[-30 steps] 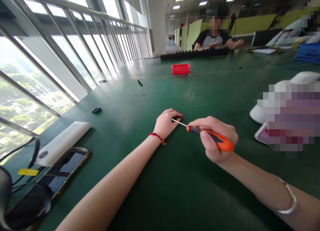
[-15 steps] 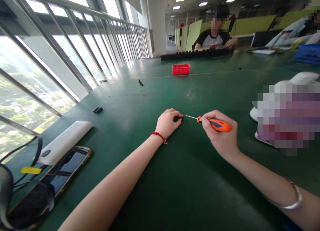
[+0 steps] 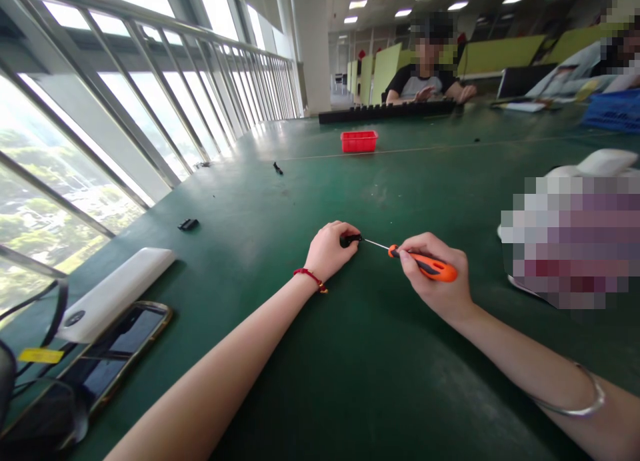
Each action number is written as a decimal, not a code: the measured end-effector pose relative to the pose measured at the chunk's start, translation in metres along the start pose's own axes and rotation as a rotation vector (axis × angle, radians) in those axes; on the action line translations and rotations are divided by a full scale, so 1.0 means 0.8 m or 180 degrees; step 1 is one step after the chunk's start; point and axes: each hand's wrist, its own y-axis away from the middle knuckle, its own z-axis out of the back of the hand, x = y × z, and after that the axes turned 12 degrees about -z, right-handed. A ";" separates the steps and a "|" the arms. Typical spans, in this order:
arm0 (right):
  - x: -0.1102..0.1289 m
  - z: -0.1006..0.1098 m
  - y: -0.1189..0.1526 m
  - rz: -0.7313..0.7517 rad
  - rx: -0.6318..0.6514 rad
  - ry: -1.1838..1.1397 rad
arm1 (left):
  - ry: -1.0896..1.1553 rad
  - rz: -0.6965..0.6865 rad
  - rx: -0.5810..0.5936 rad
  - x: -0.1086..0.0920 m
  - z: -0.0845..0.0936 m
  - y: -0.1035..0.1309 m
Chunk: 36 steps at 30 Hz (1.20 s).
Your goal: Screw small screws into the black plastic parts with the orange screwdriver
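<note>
Between the thumb and fingers of my left hand (image 3: 330,246) is a small black part (image 3: 353,238), partly hidden by the fingers; its exact kind is too small to tell. My right hand (image 3: 440,274) is closed around the orange and black handle of a screwdriver (image 3: 436,268). The thin metal shaft points left, and its tip is at or very close to the black part's right end. Whether the two touch, I cannot tell. Both hands are just above the green tabletop (image 3: 280,408).
A red plastic bin (image 3: 359,141) stands farther back. Small black pieces (image 3: 189,225) lie to the left, near a white power bank (image 3: 117,294), a phone (image 3: 125,344) and cables. A long black strip (image 3: 385,112) lies before another person (image 3: 425,81). A blurred-out object (image 3: 580,238) sits at right.
The view has shifted slightly, so most things sit a little lower and left. The black part shows more between my left fingers, and the screwdriver tilts a bit more.
</note>
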 end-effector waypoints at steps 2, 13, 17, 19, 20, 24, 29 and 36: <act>0.001 0.000 0.000 0.0034 0.0028 -0.0006 | -0.0003 0.0010 0.0018 0.001 0.000 0.000; 0.000 -0.001 0.000 0.0128 0.0088 0.0100 | 0.0034 0.0056 0.0101 0.000 0.001 -0.002; 0.000 -0.001 0.000 0.0173 0.0094 0.0105 | 0.0062 0.0073 0.0116 0.001 0.002 -0.002; 0.000 -0.001 0.000 0.0172 0.0103 0.0104 | 0.0043 0.0056 0.0129 0.001 0.002 -0.001; 0.000 -0.001 0.000 0.0163 0.0107 0.0104 | 0.0029 0.0046 0.0129 0.001 0.002 -0.001; 0.000 -0.002 -0.001 0.0168 0.0123 0.0110 | 0.0007 0.0029 0.0100 0.002 0.002 -0.001; 0.000 -0.002 0.000 0.0185 0.0117 0.0115 | 0.0017 0.0016 0.0085 0.003 0.002 -0.001; -0.001 -0.002 0.000 0.0192 0.0107 0.0108 | 0.0003 0.0007 0.0079 0.002 0.002 0.000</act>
